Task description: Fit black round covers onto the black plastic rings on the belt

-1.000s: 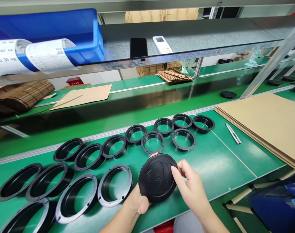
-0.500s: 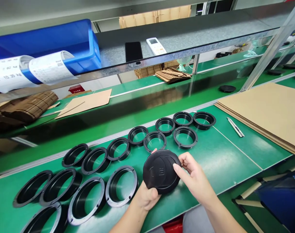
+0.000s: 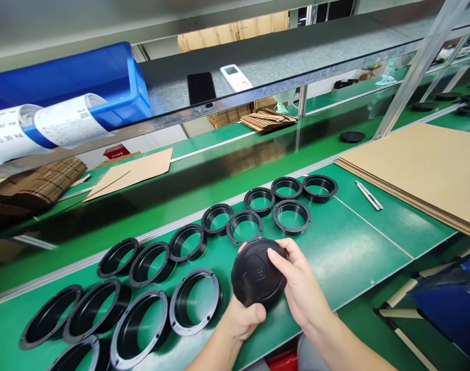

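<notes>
Bright, fairly even white light, apparently from overhead; pale glare on the green tabletop point(image 3: 335, 242) and a sheen along the rims of the nearer black rings point(image 3: 129, 324). Print on the 2 paper rolls point(image 3: 67, 121) and embossing on the black disc point(image 3: 258, 275) blurred. Wide-angle stretch at the frame edges, lower-left rings pulled oval.

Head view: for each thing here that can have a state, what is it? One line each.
Black cover: held, embossed face showing
Left hand: gripping the cover, thumb at its lower edge
Right hand: pinching the cover's right edge
Black rings: on the green table, open through the middle
Cutter: lying on the table, blade state unclear
Cardboard sheets: stacked flat
Blue bin: open-topped
Phone: lying flat, screen dark
Remote: lying flat, display unreadable
</notes>
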A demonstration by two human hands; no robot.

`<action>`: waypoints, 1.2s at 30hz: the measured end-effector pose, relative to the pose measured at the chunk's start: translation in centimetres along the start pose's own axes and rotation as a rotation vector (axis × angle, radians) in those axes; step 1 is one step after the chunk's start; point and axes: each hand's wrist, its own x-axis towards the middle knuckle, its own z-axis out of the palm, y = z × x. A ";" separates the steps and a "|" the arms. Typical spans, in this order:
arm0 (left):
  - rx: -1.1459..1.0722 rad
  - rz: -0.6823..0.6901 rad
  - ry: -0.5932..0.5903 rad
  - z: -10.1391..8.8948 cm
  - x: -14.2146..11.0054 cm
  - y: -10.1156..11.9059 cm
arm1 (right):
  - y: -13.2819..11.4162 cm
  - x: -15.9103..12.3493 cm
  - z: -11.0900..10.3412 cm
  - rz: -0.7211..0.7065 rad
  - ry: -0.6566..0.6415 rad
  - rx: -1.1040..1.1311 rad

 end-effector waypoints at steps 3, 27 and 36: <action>-0.047 -0.016 -0.005 -0.2 0.0 0.1 | -0.2 -0.2 0.2 0.022 -0.016 0.052; 0.007 0.015 -0.043 -0.3 -0.1 -0.2 | -0.1 -1.3 0.4 -0.018 0.014 0.047; 0.004 0.010 0.001 -0.1 -0.3 0.2 | -0.1 -1.0 0.4 -0.002 0.019 0.092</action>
